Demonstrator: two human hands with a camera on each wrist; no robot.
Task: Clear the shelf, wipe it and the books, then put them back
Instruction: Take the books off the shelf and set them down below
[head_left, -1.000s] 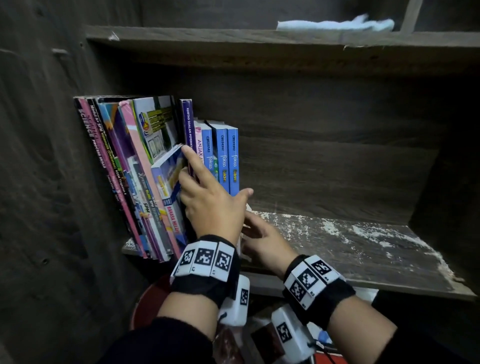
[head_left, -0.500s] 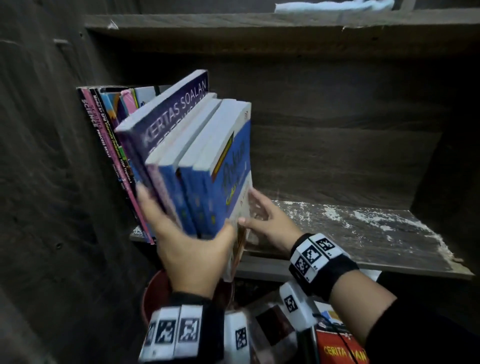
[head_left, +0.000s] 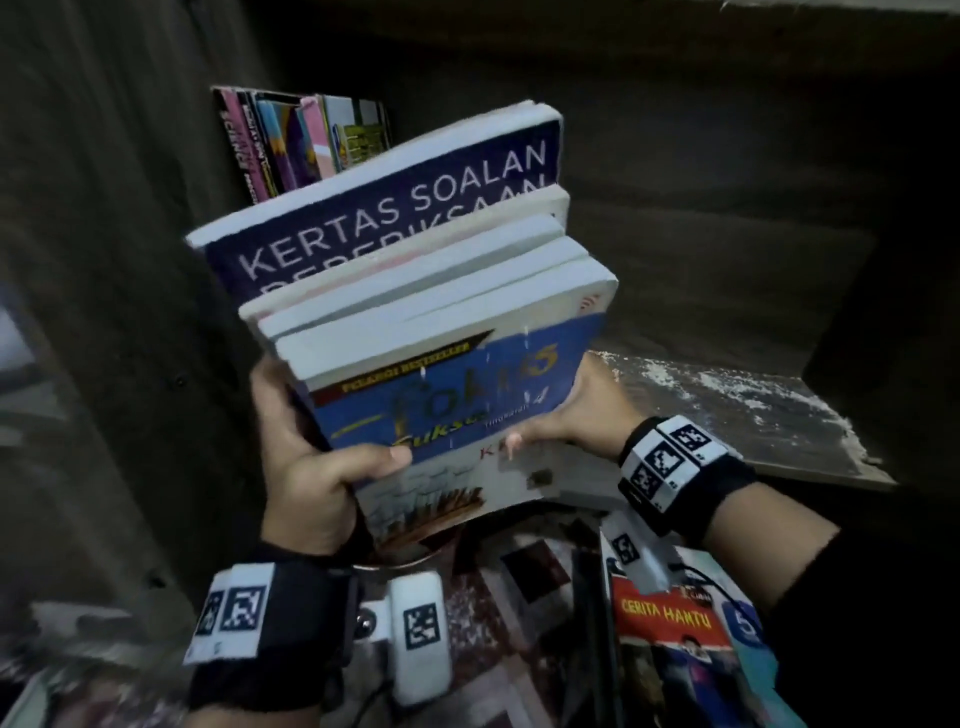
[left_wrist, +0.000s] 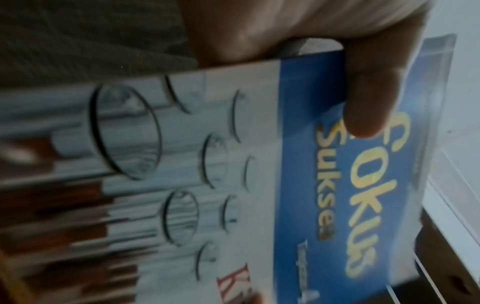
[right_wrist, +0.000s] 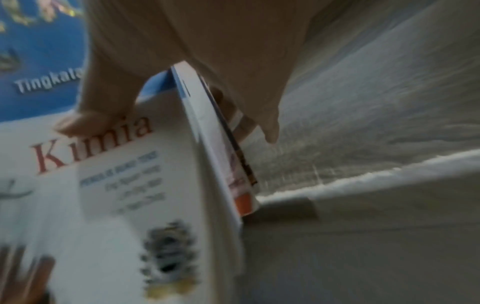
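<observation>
The books (head_left: 415, 291), a bundle of five or so paperbacks, are held clear of the shelf (head_left: 727, 415) near its front edge; a thick bundle looks heavy and apt to fan apart, so squeezing both outer covers low seems wise. More books (head_left: 306, 140) stand at the shelf's left end; its board is dusty and pale-flecked. Left wrist view: the left hand (left_wrist: 324, 41) clamps the blue Fokus cover (left_wrist: 363, 185), thumb on top. Right wrist view: the right hand (right_wrist: 207, 51) grasps the bundle's right edge, thumb by "Kimia".

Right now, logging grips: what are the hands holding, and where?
A bundle of books: left hand grips its lower left edge, right hand its lower right.
</observation>
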